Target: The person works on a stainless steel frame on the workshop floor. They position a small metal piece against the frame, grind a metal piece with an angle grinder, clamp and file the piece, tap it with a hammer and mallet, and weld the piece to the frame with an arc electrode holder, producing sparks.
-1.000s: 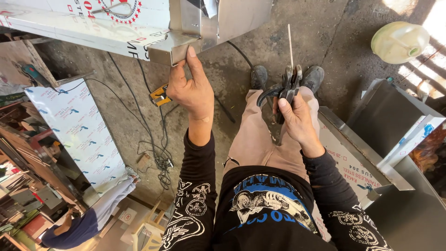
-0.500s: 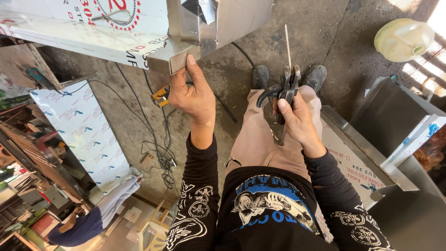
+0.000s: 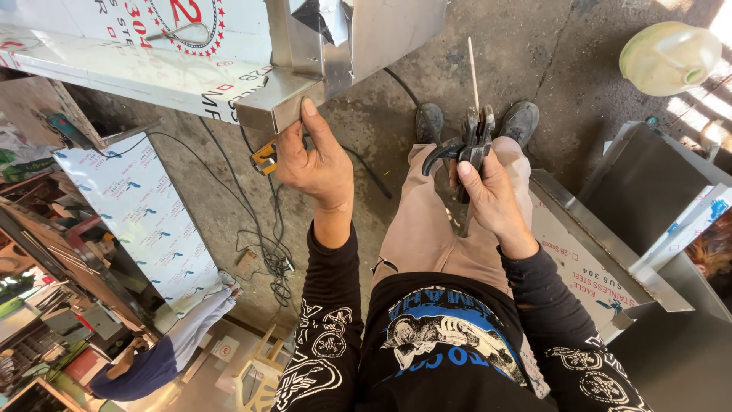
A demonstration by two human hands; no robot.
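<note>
I look straight down at my legs and shoes on a concrete floor. My left hand [image 3: 314, 162] reaches up and forward, its fingertips pressing on the end of a stainless steel channel [image 3: 274, 103] that juts from a film-covered steel sheet [image 3: 137, 53]. My right hand [image 3: 489, 194] grips a dark electrode holder [image 3: 467, 145] in front of my thighs, with a thin welding rod [image 3: 473, 72] sticking out of its jaws toward my shoes.
Black cables [image 3: 267, 244] trail over the floor below a small yellow tool [image 3: 264, 156]. A pale plastic jug [image 3: 667, 57] lies top right. Steel boxes [image 3: 656, 206] stand to the right, a film-covered panel [image 3: 145, 221] to the left, cluttered shelves [image 3: 38, 320] beyond.
My left hand has stayed on the steel channel's end while the view shifted slightly. The right hand keeps the holder and rod at the same place.
</note>
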